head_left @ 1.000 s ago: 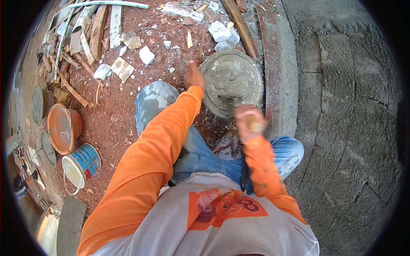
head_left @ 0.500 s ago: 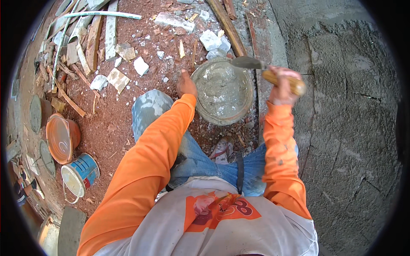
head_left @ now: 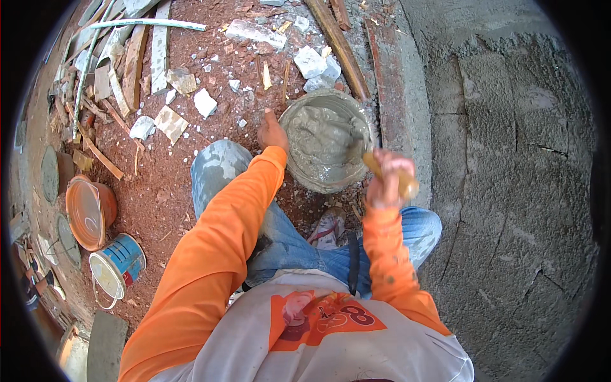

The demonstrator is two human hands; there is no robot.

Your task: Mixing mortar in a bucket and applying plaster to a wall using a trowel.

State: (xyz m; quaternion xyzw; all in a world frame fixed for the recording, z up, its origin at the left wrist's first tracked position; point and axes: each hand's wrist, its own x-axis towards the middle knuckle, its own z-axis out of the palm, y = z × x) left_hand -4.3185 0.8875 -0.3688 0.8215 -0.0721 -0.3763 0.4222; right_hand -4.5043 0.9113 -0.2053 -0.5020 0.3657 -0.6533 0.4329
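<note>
A round bucket (head_left: pixel 288 167) of wet grey mortar (head_left: pixel 324 137) stands on the ground in front of my knees. My left hand (head_left: pixel 272 132) grips its left side at the rim, one finger pointing away from me. At the bucket's right edge, my right hand (head_left: pixel 391 179) is closed around the wooden handle of a trowel (head_left: pixel 372 164). The trowel's blade is down at the mortar by the right inner wall and can hardly be made out. Ridges and folds mark the mortar's surface.
Rough wet concrete (head_left: pixel 509 191) spreads along the right, beside a board (head_left: pixel 389 83). White rubble (head_left: pixel 310 62) and a wooden beam (head_left: pixel 340 48) lie beyond the bucket. To the left are an orange bucket (head_left: pixel 108 207), a blue paint pail (head_left: pixel 130 253) and scrap wood (head_left: pixel 135 67).
My right hand has brought the trowel down and left, from above the bucket's far right rim into the mortar. The mortar's smoother surface is now churned. My left hand stays at the bucket.
</note>
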